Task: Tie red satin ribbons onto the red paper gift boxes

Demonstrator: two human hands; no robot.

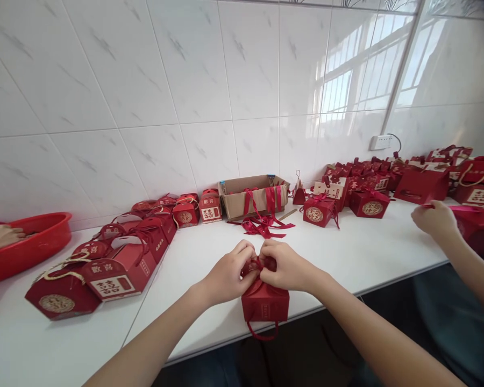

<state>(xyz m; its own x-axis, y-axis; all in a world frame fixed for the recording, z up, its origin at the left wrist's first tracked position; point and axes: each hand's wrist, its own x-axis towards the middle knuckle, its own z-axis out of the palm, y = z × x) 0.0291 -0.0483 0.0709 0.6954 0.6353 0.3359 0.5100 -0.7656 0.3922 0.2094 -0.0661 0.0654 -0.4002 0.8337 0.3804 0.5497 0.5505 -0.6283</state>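
From my seat, I see the left hand and right hand pinching the top of the box at the table's near edge, seemingly to steady it. Farther, ribbons drape from the carton, presumably for easy reach.

Left hand beside right (both curled)

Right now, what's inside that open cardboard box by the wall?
Some red material shows inside the cardboard box, and red ribbons drape over its front; that side hides the bottom.
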